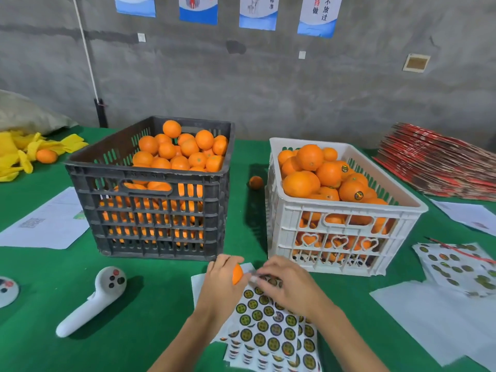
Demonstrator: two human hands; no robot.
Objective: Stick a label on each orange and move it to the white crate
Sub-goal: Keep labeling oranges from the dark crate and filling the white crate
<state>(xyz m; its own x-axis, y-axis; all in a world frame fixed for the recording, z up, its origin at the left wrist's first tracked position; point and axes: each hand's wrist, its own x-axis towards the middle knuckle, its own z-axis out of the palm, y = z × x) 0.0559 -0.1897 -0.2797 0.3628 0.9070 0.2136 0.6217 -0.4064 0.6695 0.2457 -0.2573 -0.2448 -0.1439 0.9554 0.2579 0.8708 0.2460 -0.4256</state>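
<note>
My left hand (224,280) grips an orange (237,273) just above the near table edge, over a sheet of round labels (271,334). My right hand (285,281) hovers beside it with fingertips together near the orange; I cannot see whether a label is pinched between them. The dark grey crate (150,210) on the left is heaped with unlabelled oranges. On the right, the white crate (346,237) holds oranges, some showing round labels.
A white handheld controller (92,300) lies left of my hands. Loose oranges sit between the crates (255,182) and by yellow wrappers (47,156). More label sheets (456,267) and papers lie right; a stack of red cartons (440,167) sits far right.
</note>
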